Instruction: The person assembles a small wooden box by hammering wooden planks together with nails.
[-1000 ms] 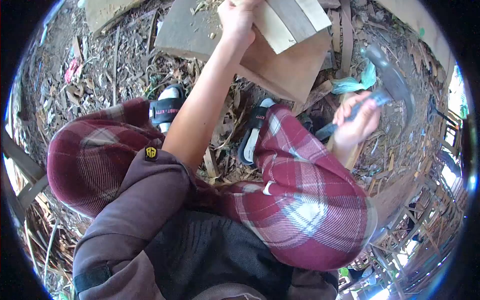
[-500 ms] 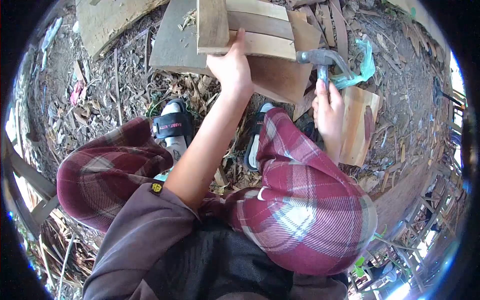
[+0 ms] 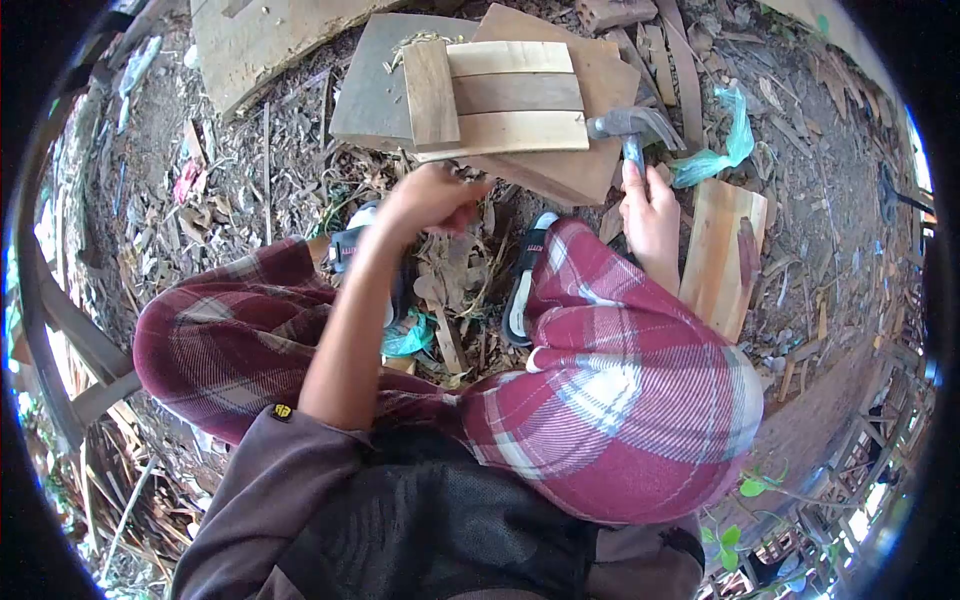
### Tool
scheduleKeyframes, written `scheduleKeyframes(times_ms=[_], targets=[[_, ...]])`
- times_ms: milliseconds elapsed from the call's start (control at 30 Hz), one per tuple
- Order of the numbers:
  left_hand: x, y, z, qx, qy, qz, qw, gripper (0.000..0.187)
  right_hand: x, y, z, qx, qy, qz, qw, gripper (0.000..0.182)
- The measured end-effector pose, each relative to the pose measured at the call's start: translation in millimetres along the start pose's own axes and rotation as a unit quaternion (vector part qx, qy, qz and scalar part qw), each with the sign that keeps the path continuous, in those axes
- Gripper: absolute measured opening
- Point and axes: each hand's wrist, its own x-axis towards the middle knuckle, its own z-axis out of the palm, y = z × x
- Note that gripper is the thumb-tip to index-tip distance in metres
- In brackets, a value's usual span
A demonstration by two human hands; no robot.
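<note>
I see my right hand [image 3: 648, 215] wrapped tight around the hammer [image 3: 632, 130] handle, with the steel head resting against the right edge of the slat panel [image 3: 500, 95]. The panel lies flat on a brown board [image 3: 580, 120], which sits on a grey board [image 3: 375, 90] on the littered ground. The panel is three pale slats side by side with one cross slat over their left ends.

My left hand [image 3: 430, 195] hangs below the panel's near edge, apart from it, fingers curled loosely inward; I cannot tell whether it holds anything. It sits above dry leaves between my two sandals [image 3: 525, 285].

Just right of my right hand lies a short plank [image 3: 725, 255], and beyond the hammer head a scrap of green plastic [image 3: 725, 140]. My knees in plaid trousers [image 3: 620, 400] fill the lower view.
</note>
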Motion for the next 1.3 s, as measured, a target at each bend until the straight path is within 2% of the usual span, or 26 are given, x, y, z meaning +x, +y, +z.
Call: scheduleKeyframes(times_ms=[33,100,133,167,200,267,300,433,467,567,600,700,733,833,867,967,1000,1033,1100,1133,1167,1233,1300], targets=[[-15.9,18.5,-26.7,0.182,-0.065,-0.075,0.978,0.048,2.6,6.9,-3.0,-0.037,0.011,-0.027,0.999,0.035],[-21.2,20.0,-76.3,0.242,0.016,-0.083,0.966,0.067,7.1,26.3,-8.9,-0.110,0.036,-0.077,0.990,0.035],[-1.8,6.5,-84.1,0.163,0.135,0.044,0.976,0.080,7.3,31.8,-10.7,-0.101,0.041,-0.075,0.991,0.035],[19.2,-2.9,-86.9,0.075,0.248,0.170,0.951,0.096,5.0,29.1,-12.3,-0.076,0.041,-0.051,0.995,0.035],[30.7,12.3,-75.7,0.037,0.256,0.202,0.945,0.103,0.7,24.0,-14.5,-0.052,0.040,-0.028,0.997,0.035],[48.9,39.2,-35.3,0.070,0.342,0.269,0.898,0.102,0.7,28.9,-19.2,-0.028,0.050,-0.012,0.998,0.035],[55.3,45.3,-18.7,0.140,0.414,0.303,0.847,0.093,-0.2,27.2,-23.0,-0.012,0.051,-0.002,0.999,0.035],[82.3,74.0,10.6,0.213,0.379,0.378,0.817,0.086,-6.4,33.8,-39.2,0.024,0.075,0.027,0.997,0.036],[87.3,80.4,15.1,0.192,0.363,0.354,0.840,0.082,-6.6,36.3,-42.9,0.021,0.082,0.030,0.996,0.036],[88.6,99.3,23.1,0.201,0.333,0.355,0.850,0.070,-7.2,39.2,-53.9,-0.018,0.094,0.046,0.994,0.036],[86.7,106.7,30.6,0.205,0.404,0.423,0.784,0.051,-7.5,39.3,-58.0,-0.029,0.089,0.056,0.994,0.037],[60.5,131.3,33.3,0.200,0.268,0.322,0.886,0.065,-9.2,33.8,-66.7,-0.027,0.099,0.058,0.993,0.036],[67.5,125.4,32.1,0.215,0.273,0.371,0.861,0.061,-14.4,21.0,-72.0,-0.012,0.106,0.045,0.993,0.036],[74.4,123.3,31.8,0.218,0.264,0.376,0.861,0.059,-30.2,-19.0,-81.4,0.072,0.112,-0.008,0.991,0.034],[72.7,125.3,31.9,0.183,0.235,0.357,0.886,0.056,-31.4,-22.1,-82.6,0.129,0.091,-0.023,0.987,0.033],[82.7,119.6,36.1,0.222,0.293,0.406,0.837,0.054,-29.8,-16.7,-74.2,-0.064,0.106,0.021,0.992,0.043],[81.2,119.7,37.5,0.220,0.291,0.401,0.840,0.054,-22.5,-8.8,-70.1,-0.109,0.041,0.107,0.987,0.045],[80.5,120.6,38.0,0.220,0.289,0.397,0.843,0.053,-13.9,-3.3,-65.0,-0.216,0.025,0.106,0.970,0.046],[80.9,125.4,36.2,0.213,0.293,0.392,0.845,0.052,-22.1,-14.3,-83.4,-0.187,0.039,0.110,0.975,0.047],[77.6,126.4,36.2,0.209,0.292,0.387,0.849,0.051,-20.5,-17.2,-88.3,-0.184,0.108,0.033,0.976,0.037],[75.9,125.3,38.1,0.205,0.288,0.385,0.852,0.051,-25.4,-29.5,-103.4,-0.043,0.114,0.081,0.989,0.038],[81.3,121.8,36.3,0.199,0.275,0.411,0.846,0.049,-32.5,-57.6,-114.5,0.019,0.141,0.023,0.990,0.038],[81.7,121.7,38.4,0.192,0.296,0.409,0.842,0.048,-17.8,-35.6,-111.4,-0.171,0.146,-0.017,0.974,0.048]])
